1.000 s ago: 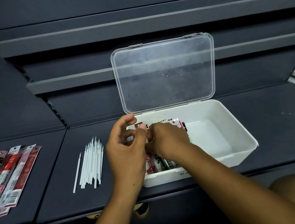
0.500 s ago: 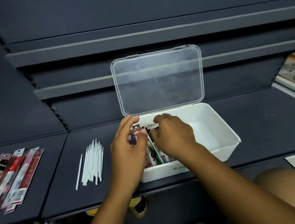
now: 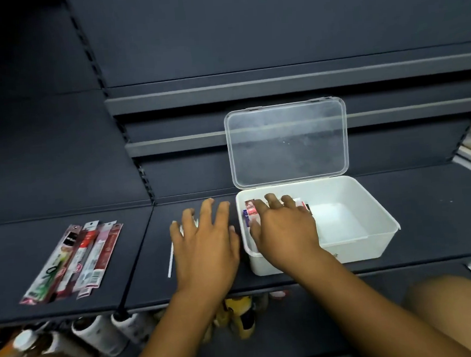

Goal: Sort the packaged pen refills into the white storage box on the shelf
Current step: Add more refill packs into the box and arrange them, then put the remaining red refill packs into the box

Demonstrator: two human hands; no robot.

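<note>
One white storage box (image 3: pixel 361 248), one clear lid (image 3: pixel 288 146), one left hand (image 3: pixel 205 245), one right hand (image 3: pixel 286 230), perhaps five refill packs (image 3: pixel 74 261) outside.

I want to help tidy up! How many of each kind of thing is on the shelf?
White storage box: 1
Refill packs on the shelf: at least 4, overlapping
Refill packs in the box: at least 2, more under the right hand
Thin white sticks: at least 1, more under the left hand
Total: at least 8
</note>
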